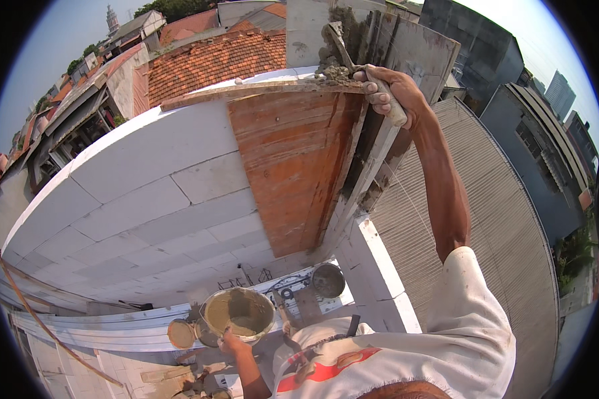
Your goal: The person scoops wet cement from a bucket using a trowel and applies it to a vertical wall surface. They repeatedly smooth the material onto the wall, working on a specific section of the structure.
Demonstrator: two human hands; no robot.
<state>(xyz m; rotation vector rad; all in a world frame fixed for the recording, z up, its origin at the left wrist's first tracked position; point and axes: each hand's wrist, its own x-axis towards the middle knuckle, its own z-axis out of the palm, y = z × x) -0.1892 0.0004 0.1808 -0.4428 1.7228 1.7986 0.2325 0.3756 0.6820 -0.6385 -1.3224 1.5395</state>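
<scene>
My right hand (393,98) is raised at the top of the wall, its fingers wrapped round the handle of a trowel (340,45). The trowel's mortar-smeared metal part points up and left, beside lumps of grey mortar (336,72) above a plywood panel (293,166). Low down near my body, my left hand (229,342) is closed on the near rim of a bucket (273,318). Wet grey-brown mortar (249,309) lies inside the bucket. The fingers on its far side are partly hidden.
A white block wall (146,143) curves along the left. Below stand a second bucket (328,280) and a smaller round container (181,334). Upright timbers (373,163) edge the panel. Beyond the wall's right side lies a corrugated roof (472,219), lower down; tiled roofs (213,63) lie behind.
</scene>
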